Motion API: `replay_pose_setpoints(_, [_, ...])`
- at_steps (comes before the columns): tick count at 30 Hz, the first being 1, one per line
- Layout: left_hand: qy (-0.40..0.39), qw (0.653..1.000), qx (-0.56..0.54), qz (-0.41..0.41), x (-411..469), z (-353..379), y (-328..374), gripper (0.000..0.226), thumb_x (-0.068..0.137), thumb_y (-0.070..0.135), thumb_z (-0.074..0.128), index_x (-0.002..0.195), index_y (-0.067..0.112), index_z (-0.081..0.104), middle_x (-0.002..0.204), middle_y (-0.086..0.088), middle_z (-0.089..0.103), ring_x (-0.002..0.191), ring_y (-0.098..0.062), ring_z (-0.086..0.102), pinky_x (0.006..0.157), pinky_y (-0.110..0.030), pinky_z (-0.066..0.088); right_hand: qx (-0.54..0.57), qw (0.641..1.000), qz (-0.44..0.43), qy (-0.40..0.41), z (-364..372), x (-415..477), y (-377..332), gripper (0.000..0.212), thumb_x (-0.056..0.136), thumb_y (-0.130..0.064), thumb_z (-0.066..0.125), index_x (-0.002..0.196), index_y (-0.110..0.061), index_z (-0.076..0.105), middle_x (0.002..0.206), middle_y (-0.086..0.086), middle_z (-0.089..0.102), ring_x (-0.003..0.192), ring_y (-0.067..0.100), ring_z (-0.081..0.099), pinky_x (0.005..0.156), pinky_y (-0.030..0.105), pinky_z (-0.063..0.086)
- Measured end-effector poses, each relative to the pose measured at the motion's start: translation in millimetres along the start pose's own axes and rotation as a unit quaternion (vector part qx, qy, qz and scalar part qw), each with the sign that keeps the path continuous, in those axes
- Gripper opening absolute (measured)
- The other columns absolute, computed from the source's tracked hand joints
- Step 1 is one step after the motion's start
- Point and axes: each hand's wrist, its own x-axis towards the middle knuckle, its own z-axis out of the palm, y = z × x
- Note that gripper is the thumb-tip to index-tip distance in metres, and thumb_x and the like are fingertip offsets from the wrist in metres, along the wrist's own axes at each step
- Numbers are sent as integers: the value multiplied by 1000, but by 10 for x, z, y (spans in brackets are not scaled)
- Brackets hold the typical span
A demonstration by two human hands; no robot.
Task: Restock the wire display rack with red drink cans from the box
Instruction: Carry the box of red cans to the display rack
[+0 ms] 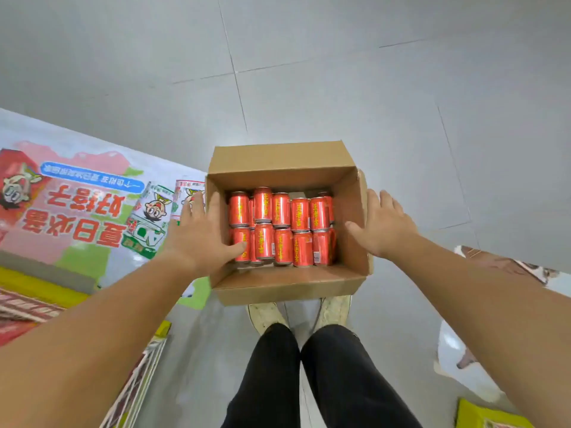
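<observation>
Two bare hands are reaching down to an open cardboard box (287, 285) that is sitting on the grey tiled floor (340, 72), just ahead of a pair of pale shoes (268, 315). Inside the box, red drink cans (281, 230) are lying on their sides in two rows, packed close together — a further layer seems to be showing beneath them. The left hand (197, 236) is spreading flat and open over the box's left wall, its thumb tip resting against the nearest can in the front row; it is gripping nothing. The right hand (381, 227) is hovering open at the right wall, fingers extended and empty — whether it is touching the cardboard is unclear. A colourful floor poster (77, 211) with cartoon figures is lying to the left of the box.
</observation>
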Motion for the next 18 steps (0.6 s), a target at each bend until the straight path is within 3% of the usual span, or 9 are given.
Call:
replay_pose_setpoints(4, [-14,996,-59,-65,431,559,-66,127,76,76,65,161,18,-10,170,-15,-1,156,-34,11,118,-57,27,42,999,32,-4,532,427,74,88,88,-56,55,152,-15,11,151,12,30,137,31,34,103,49,41])
replay_pose_setpoints(8, [44,976,-166,-131,795,968,-174,126,81,57,76,160,9,-9,167,-21,8,153,-38,20,116,-58,30,87,993,77,-21,938,754,145,101,90,-50,63,156,-13,-3,160,13,22,141,33,37,106,49,42])
replay_pose_setpoints(10, [61,954,-231,-182,928,1101,-194,113,86,44,77,160,6,0,158,-25,30,143,-43,38,109,-59,38,107,990,85,-22,1095,839,182,97,92,-39,63,156,-10,-3,157,12,30,133,34,46,100,47,46])
replay_pose_setpoints(13, [72,944,-245,-210,1040,1253,-190,71,92,34,73,143,3,34,123,-23,61,116,-45,59,91,-51,48,140,987,72,18,1259,929,256,75,94,-23,59,151,-9,12,136,18,51,110,38,57,83,44,47])
replay_pose_setpoints(15, [92,940,-256,-208,1081,1322,-203,44,93,28,70,126,7,49,107,-15,65,106,-42,62,82,-44,47,181,981,66,37,1304,974,308,66,93,-14,57,148,-14,19,114,18,60,88,35,55,72,39,43])
replay_pose_setpoints(18, [104,934,-268,-214,1143,1367,-248,29,94,23,69,119,13,59,96,-9,66,98,-38,63,78,-39,47,243,967,68,40,1342,1012,376,72,92,-8,54,150,-30,17,91,9,60,75,29,55,64,35,44])
